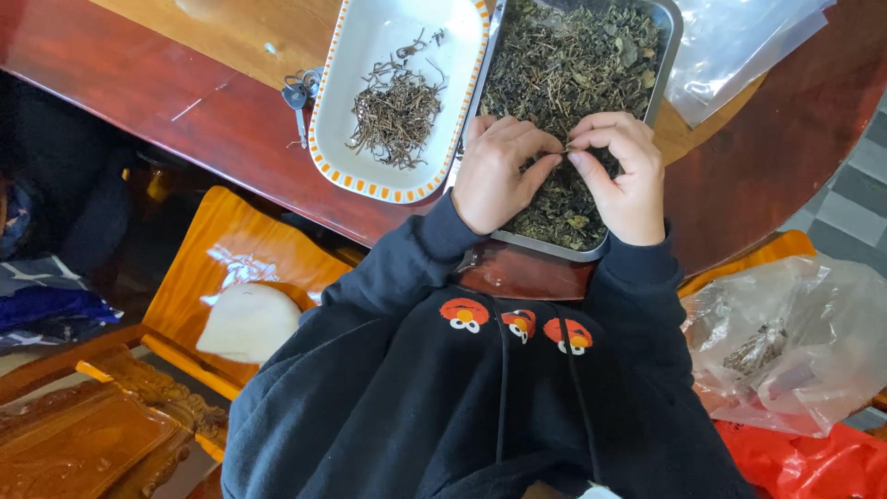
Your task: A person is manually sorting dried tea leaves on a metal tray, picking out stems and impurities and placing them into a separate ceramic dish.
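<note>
A metal tray (667, 20) full of dried dark green leaves (564, 65) sits on the round wooden table. Both hands hover over its near half. My left hand (499, 171) and my right hand (621, 176) meet fingertip to fingertip, pinching a thin stem (565, 148) between them. Left of the tray stands a white oval dish (365, 42) with an orange dotted rim, holding a small pile of picked brown stems (395, 111).
A bunch of keys (300, 92) lies left of the dish. Clear plastic bags (739, 42) lie at the far right of the table. A plastic bag with some dried bits (795, 342) and a red bag (813, 462) sit at my right. Orange wooden chair (231, 268) at left.
</note>
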